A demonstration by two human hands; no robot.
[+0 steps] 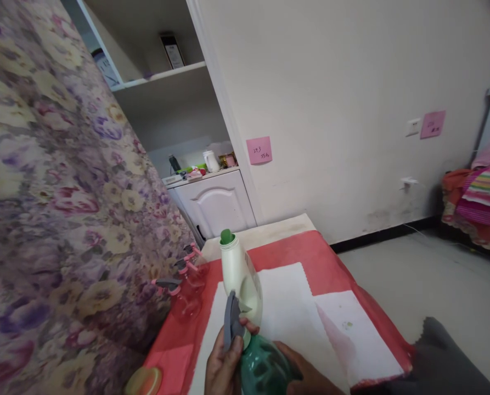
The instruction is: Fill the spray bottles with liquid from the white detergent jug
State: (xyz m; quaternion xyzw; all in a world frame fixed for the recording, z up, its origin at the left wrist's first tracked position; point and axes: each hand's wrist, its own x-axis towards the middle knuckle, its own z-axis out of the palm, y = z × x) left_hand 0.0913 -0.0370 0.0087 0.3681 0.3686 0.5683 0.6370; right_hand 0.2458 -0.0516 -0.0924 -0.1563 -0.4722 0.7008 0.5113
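Observation:
A green translucent spray bottle [265,367] is held between both hands at the bottom centre. My left hand [224,359] has its fingers wrapped round the grey trigger head [233,321] at the bottle's neck. Around the right side of the green body, my right hand [306,373] is closed, part of it cut off by the frame's lower edge. Just beyond them a pale green jug [238,274] with a green spout at its open-looking top stands upright on white paper [288,302].
Several clear spray bottles [187,299] with pink and grey heads stand at the red-covered table's [302,249] left edge, beside a floral curtain [75,219]. A round yellowish lid [144,381] lies near left. White sheets cover the middle and right [364,334].

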